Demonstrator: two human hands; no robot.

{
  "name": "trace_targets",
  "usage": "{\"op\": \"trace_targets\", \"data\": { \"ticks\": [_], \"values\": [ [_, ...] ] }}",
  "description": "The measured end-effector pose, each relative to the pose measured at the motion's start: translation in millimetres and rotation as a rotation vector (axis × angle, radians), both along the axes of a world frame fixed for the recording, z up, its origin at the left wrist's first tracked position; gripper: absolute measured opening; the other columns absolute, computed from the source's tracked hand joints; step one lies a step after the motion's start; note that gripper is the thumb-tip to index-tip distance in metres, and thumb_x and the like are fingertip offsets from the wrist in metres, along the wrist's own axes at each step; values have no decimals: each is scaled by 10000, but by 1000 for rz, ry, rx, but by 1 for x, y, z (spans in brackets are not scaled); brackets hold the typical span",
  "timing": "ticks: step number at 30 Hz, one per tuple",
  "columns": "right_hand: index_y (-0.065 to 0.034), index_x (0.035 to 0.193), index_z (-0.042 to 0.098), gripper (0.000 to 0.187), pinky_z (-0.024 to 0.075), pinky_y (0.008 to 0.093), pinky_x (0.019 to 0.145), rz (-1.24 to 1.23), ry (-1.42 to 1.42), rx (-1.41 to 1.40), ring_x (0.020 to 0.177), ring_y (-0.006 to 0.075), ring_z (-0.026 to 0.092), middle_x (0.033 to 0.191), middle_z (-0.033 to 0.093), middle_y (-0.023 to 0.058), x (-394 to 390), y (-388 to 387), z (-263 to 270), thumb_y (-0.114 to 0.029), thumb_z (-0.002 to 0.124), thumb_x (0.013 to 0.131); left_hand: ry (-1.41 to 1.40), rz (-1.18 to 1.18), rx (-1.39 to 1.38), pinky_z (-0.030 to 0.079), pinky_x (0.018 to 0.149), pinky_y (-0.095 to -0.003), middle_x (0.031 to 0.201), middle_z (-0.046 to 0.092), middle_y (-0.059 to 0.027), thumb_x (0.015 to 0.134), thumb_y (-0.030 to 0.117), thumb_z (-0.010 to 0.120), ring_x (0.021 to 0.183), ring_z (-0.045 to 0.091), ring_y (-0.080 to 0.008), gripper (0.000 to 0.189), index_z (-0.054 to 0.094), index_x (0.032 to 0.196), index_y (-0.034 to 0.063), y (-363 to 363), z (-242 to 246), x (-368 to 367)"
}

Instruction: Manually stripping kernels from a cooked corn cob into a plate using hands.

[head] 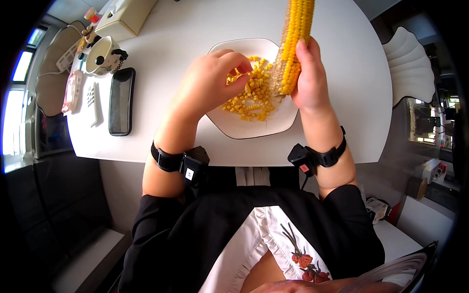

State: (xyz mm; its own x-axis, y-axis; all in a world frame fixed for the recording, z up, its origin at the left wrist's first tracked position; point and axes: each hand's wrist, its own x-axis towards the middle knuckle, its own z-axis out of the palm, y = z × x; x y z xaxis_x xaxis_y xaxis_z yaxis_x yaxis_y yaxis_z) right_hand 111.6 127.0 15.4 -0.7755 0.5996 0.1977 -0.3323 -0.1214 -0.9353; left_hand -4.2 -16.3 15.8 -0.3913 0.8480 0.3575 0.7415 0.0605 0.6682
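A corn cob point(293, 47) with yellow kernels on part of it and bare cob along its left side stands tilted in my right hand point(312, 75), its lower end over the plate. The white plate point(253, 132) has a thin dark rim and bears a heap of loose corn kernels point(256, 88). Over the plate's left part is my left hand point(220, 78), its fingers curled and the thumb near the fingertips, just above the kernels. Whether a kernel lies between those fingertips is hidden.
On the white table point(157, 146), to the left, are a black smartphone point(122, 102), a white remote control point(92, 104), a pink packet point(72, 91), a decorated cup point(103, 56) and a tissue box point(126, 20). Chairs point(410, 66) stand at both sides.
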Motion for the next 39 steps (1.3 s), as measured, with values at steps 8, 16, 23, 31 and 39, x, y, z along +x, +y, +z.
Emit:
{"op": "trace_targets", "data": {
  "ticks": [8, 16, 23, 31, 39],
  "values": [
    [-38, 1117, 423, 338, 462, 270, 678, -124, 23, -43, 792, 109, 509, 909, 505, 36, -1, 16, 1, -317, 393, 930, 144, -130, -237, 474, 720, -341, 833, 614, -61, 724, 155, 643, 818, 581, -247, 152, 653, 864, 98, -4, -3, -5],
    [-41, 1125, 422, 334, 465, 274, 696, -77, 15, -76, 814, 114, 517, 921, 509, 40, -1, 12, -1, -309, 410, 927, 48, -309, -300, 464, 695, -350, 830, 609, -67, 706, 156, 655, 797, 574, -247, 170, 649, 865, 95, -6, -1, -6],
    [17, 1168, 394, 414, 411, 238, 801, 103, 35, -90, 905, 93, 486, 1006, 504, 46, 0, 1, 2, -294, 504, 918, -156, 17, -92, 455, 630, -380, 723, 609, -122, 858, 326, 523, 697, 581, -296, 289, 621, 881, 56, 1, -1, 4],
    [-4, 1209, 384, 418, 415, 260, 849, 287, -47, -229, 948, 111, 500, 1020, 521, 48, 3, -17, 0, -309, 464, 934, -116, 96, -12, 444, 582, -404, 646, 579, -151, 835, 499, 494, 643, 566, -335, 493, 584, 791, 16, 10, 0, 16],
    [-17, 1254, 328, 417, 385, 284, 913, 327, -61, -253, 1029, 128, 472, 1110, 478, 63, 3, -25, -4, -299, 405, 957, -1, 169, 12, 424, 535, -428, 588, 537, -159, 867, 430, 480, 569, 532, -347, 458, 509, 672, 16, 15, -4, 23]
  ]
}}
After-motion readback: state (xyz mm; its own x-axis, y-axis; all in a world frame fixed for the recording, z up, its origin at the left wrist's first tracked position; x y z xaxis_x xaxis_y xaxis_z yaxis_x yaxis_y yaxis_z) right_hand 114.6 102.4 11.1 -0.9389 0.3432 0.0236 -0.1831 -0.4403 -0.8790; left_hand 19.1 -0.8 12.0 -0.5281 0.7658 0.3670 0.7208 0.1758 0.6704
